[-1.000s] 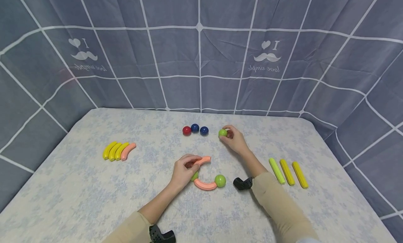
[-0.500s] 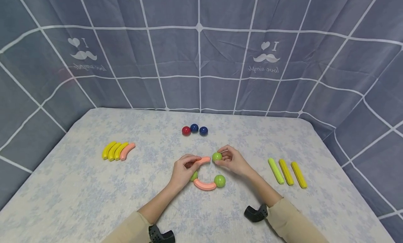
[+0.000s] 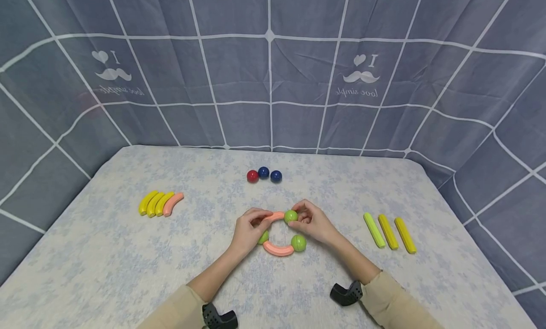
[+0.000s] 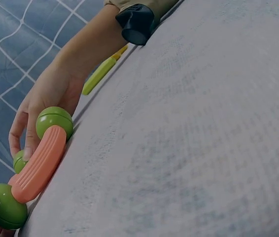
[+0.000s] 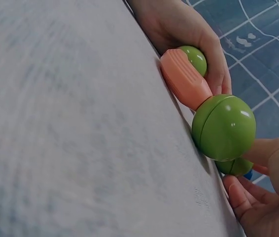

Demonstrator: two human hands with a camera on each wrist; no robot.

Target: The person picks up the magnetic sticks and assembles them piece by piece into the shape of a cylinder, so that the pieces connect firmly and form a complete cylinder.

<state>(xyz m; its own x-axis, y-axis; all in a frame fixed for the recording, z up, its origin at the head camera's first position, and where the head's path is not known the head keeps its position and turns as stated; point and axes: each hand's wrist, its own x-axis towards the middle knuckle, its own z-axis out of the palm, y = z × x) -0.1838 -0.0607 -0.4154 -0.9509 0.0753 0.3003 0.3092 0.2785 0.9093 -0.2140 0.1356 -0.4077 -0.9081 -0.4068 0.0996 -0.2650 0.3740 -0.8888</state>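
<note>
My left hand (image 3: 249, 232) pinches the left part of a curved pink stick (image 3: 277, 216) that arches at the far side of a ring shape. At this stick's right end, my right hand (image 3: 314, 221) grips a green ball (image 3: 291, 216) between thumb and fingers. Ball and stick end meet in the head view. A second curved pink stick (image 3: 278, 249) forms the near side, with a green ball (image 3: 298, 243) at its right end. Another green ball (image 4: 7, 206), partly covered by my left hand, sits at its left end.
Three yellow curved sticks (image 3: 151, 204) and a pink curved one (image 3: 173, 204) lie at the left. A red ball (image 3: 252, 176) and two blue balls (image 3: 276, 176) stand at the back. Right of my arm lie a light green straight stick (image 3: 374, 230) and two yellow ones (image 3: 405, 235).
My right hand has carried the green ball from the back toward me and left, up to the far pink stick's right end. My left hand has stayed on that stick.
</note>
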